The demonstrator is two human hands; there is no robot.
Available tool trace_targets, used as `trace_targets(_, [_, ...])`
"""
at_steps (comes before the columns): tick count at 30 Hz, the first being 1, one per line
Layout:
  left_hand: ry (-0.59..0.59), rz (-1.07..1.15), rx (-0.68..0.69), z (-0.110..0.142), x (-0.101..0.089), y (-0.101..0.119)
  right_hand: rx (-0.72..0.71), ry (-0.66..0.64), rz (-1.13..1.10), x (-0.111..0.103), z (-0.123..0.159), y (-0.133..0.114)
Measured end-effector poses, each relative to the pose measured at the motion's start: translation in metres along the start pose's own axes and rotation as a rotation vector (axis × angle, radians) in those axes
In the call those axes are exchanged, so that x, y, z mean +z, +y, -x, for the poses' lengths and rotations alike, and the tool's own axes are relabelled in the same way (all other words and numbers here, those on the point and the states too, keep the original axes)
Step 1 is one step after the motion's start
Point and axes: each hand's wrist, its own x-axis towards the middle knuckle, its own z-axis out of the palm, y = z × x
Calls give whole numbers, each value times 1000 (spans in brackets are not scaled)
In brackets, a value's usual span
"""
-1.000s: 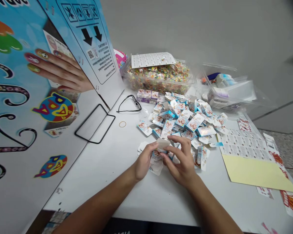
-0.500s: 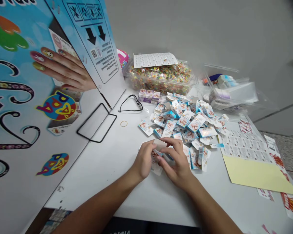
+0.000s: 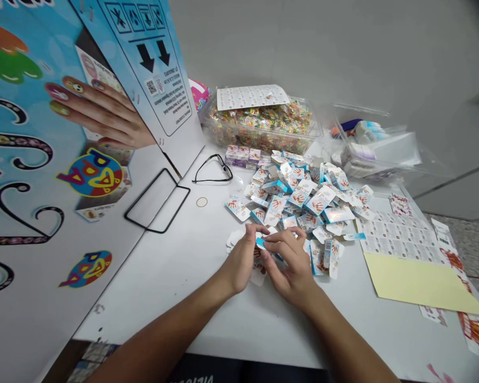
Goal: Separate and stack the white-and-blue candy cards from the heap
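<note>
Between my hands is a small white-and-blue cardboard box (image 3: 260,243), mostly covered by fingers, with a blue face showing. My left hand (image 3: 239,263) is curled around its left side, thumb up. From the right, the fingers and thumb of my right hand (image 3: 288,261) close on the same box. Flattened printed boxes (image 3: 257,276) lie on the table just under my hands. Directly beyond them spreads a heap of small boxes (image 3: 299,194) printed with a red hand picture, many with flaps raised.
A clear tub of colourful small packets (image 3: 259,130) stands behind the heap, near purple boxes (image 3: 242,156). Glasses (image 3: 213,170), a rubber band (image 3: 201,201) and a black frame (image 3: 157,201) lie left. A large printed display (image 3: 104,127) rises there. Sticker sheets (image 3: 403,236) and yellow paper (image 3: 423,284) lie right.
The box between my hands has turned, so a blue face now shows where white card was. My right fingers have drawn closer over it; both hands stay in nearly the same place.
</note>
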Motion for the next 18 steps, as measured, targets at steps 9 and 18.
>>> trace_targets(9, [-39,-118,4,4,1,6,639,71,-781,13,4,-2])
trace_targets(18, [-47,-361,129,8,2,12,554,202,-833,16,7,2])
